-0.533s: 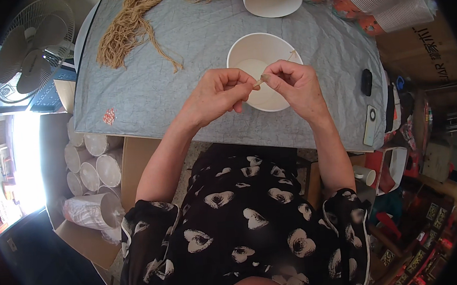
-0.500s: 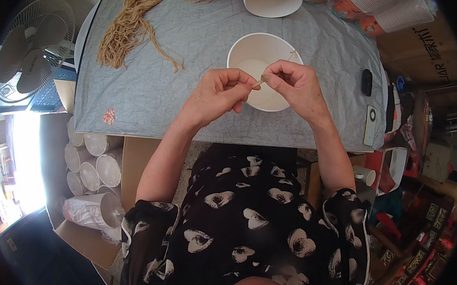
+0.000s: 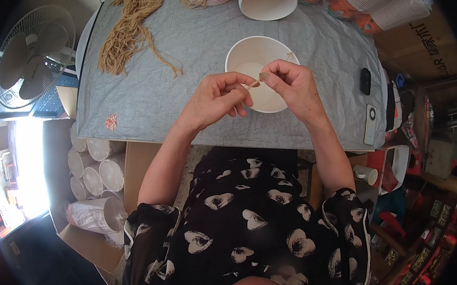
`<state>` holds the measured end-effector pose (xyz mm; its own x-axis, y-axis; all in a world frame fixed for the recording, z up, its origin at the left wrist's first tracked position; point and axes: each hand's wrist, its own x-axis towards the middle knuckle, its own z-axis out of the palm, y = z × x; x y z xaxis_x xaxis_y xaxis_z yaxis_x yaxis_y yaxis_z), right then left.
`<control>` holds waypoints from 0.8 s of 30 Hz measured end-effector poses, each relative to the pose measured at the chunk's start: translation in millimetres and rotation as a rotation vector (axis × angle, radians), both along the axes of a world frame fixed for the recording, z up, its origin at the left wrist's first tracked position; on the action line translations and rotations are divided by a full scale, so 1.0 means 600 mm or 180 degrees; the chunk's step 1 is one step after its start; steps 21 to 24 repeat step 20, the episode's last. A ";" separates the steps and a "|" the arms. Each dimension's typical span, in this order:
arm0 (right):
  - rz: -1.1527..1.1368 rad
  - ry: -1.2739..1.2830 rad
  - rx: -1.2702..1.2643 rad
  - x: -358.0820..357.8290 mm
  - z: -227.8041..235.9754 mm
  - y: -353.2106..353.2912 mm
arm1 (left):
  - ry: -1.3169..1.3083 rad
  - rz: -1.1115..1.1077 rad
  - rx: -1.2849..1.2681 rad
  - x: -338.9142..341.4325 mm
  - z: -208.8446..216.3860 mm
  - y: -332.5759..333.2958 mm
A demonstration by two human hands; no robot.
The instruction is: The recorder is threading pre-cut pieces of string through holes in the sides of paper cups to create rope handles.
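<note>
A white paper bucket [image 3: 248, 47] sits on the table in front of me, its open mouth tilted toward me. Over that mouth my left hand [image 3: 212, 98] and my right hand [image 3: 296, 90] meet at a short bit of tan cord [image 3: 258, 81]. Thumb and forefinger of the right hand pinch it. The left thumb and forefinger are bent round it, the other fingers curled loosely. Another bit of tan cord [image 3: 291, 56] shows at the bucket's right rim. Any knot between the fingertips is too small to make out.
A bundle of tan cords [image 3: 128, 35] lies at the far left, near small red-and-white bits [image 3: 111, 122]. Stacked paper buckets [image 3: 267, 2] stand along the back. A black object [image 3: 365, 82] and a pale phone-like device [image 3: 370, 124] lie at right. A box of buckets [image 3: 94, 179] is lower left.
My left thumb has drawn slightly away from the forefinger at the cord. Both hands stay over the bucket; the whole view has shifted slightly.
</note>
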<state>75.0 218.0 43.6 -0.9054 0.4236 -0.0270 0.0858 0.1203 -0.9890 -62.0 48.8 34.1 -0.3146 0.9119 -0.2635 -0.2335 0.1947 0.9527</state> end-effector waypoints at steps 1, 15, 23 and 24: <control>-0.0035 0.0020 0.0003 -0.001 0.001 0.001 | 0.0026 0.0062 0.0017 0.002 0.007 0.002; 0.0231 0.0294 0.0856 0.000 0.024 0.037 | 0.0993 -0.0148 0.0047 -0.027 0.018 0.018; -0.0456 0.0427 0.0382 0.007 0.027 0.076 | 0.1685 -0.0150 0.0313 -0.024 -0.013 0.004; -0.0456 0.0427 0.0382 0.007 0.027 0.076 | 0.1685 -0.0150 0.0313 -0.024 -0.013 0.004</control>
